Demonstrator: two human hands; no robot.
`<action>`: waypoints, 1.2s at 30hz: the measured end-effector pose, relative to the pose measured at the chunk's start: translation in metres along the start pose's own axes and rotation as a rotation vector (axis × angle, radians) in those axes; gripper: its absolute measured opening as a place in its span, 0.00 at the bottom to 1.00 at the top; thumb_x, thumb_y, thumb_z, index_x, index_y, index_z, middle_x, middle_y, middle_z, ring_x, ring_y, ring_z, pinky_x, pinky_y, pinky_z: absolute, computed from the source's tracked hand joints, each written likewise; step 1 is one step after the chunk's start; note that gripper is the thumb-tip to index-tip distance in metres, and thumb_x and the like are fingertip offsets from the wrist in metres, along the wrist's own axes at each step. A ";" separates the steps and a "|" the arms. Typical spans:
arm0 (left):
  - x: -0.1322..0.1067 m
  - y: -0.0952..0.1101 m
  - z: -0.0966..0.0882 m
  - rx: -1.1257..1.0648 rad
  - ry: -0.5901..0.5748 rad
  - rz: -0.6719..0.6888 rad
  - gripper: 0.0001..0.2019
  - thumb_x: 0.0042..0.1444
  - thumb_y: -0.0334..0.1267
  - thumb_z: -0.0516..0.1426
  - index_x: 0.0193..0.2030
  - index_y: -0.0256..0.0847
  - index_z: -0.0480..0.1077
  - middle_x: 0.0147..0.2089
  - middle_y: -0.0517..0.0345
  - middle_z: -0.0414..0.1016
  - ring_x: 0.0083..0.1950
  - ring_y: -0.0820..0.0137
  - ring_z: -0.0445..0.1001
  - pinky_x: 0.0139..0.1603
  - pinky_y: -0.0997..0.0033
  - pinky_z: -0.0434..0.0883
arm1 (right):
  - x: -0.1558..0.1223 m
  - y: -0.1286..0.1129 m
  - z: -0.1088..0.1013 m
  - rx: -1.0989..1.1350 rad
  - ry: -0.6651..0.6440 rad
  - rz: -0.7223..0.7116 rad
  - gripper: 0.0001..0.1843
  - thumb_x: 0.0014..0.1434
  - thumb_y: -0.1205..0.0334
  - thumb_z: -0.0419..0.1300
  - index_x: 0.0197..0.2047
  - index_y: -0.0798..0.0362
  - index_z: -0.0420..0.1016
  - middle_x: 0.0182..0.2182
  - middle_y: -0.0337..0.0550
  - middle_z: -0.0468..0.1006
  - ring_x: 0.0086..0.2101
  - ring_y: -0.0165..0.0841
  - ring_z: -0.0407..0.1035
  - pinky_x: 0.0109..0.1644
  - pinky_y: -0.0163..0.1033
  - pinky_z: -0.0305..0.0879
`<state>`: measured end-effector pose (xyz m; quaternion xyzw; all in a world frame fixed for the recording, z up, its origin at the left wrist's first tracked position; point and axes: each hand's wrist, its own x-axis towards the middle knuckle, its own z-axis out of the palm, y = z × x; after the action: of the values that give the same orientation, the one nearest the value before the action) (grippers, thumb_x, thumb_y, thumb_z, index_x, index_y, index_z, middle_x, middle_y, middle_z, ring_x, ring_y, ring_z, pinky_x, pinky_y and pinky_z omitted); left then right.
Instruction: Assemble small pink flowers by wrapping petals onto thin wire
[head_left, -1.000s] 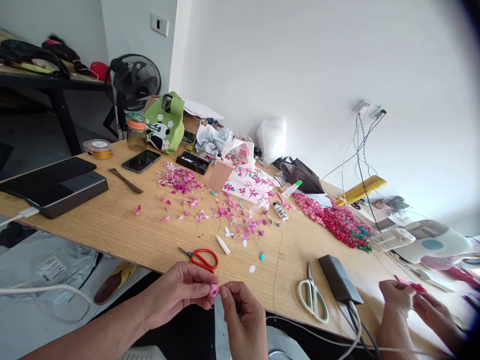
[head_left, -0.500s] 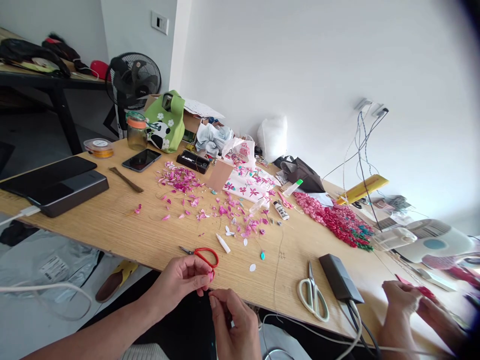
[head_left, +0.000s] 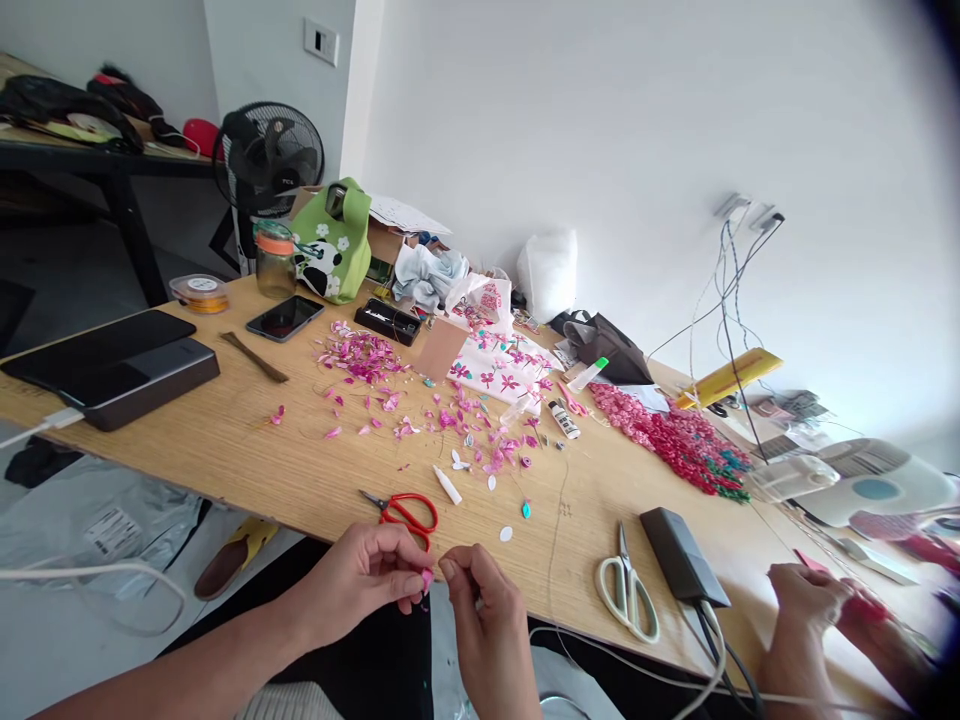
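Note:
Just over the table's front edge, my left hand [head_left: 382, 570] pinches a small pink petal [head_left: 427, 580] between thumb and fingers. Close beside it on the right, my right hand [head_left: 484, 620] is closed in a pinch; anything between its fingertips is too fine to make out. Red-handled scissors [head_left: 409, 512] lie on the table just beyond my left hand. A white tube [head_left: 448, 485] with a narrow tip is a little farther off. Past it are many scattered pink petals [head_left: 405, 430], a turquoise piece [head_left: 526, 510] and white oval pieces [head_left: 506, 534].
White-handled scissors [head_left: 627, 590] and a black power block [head_left: 684, 556] with cables lie to the right. Another person's hands [head_left: 814, 600] work at far right. A phone [head_left: 285, 318], a jar [head_left: 275, 262] and a dark box [head_left: 142, 385] stand left.
My right hand has moved a little up and right, and a small gap now separates its fingertips from my left hand. The pink petal stays in my left fingers.

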<state>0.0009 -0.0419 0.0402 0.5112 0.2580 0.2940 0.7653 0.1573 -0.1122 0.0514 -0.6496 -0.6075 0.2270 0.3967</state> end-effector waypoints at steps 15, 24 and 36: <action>0.009 -0.016 -0.007 0.134 0.166 0.173 0.08 0.54 0.39 0.60 0.34 0.36 0.71 0.31 0.58 0.70 0.31 0.73 0.68 0.33 0.72 0.68 | -0.019 0.008 0.025 -0.013 -0.049 -0.123 0.10 0.65 0.64 0.49 0.36 0.51 0.70 0.29 0.38 0.72 0.28 0.26 0.66 0.32 0.28 0.59; 0.003 -0.010 0.001 0.362 0.045 0.223 0.07 0.57 0.37 0.58 0.33 0.36 0.74 0.31 0.56 0.70 0.32 0.72 0.68 0.35 0.73 0.67 | -0.003 0.001 0.000 -0.067 0.034 -0.079 0.13 0.66 0.61 0.47 0.30 0.51 0.64 0.26 0.37 0.68 0.25 0.27 0.61 0.30 0.30 0.56; 0.009 -0.011 -0.006 0.028 0.099 0.095 0.09 0.55 0.40 0.60 0.35 0.36 0.70 0.31 0.59 0.70 0.30 0.73 0.67 0.35 0.72 0.67 | -0.006 0.007 0.028 0.159 -0.047 0.074 0.16 0.65 0.55 0.50 0.31 0.54 0.71 0.24 0.38 0.70 0.25 0.27 0.61 0.29 0.30 0.57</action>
<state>0.0052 -0.0348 0.0269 0.5183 0.2750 0.3514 0.7296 0.1392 -0.1113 0.0284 -0.6327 -0.5721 0.3043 0.4240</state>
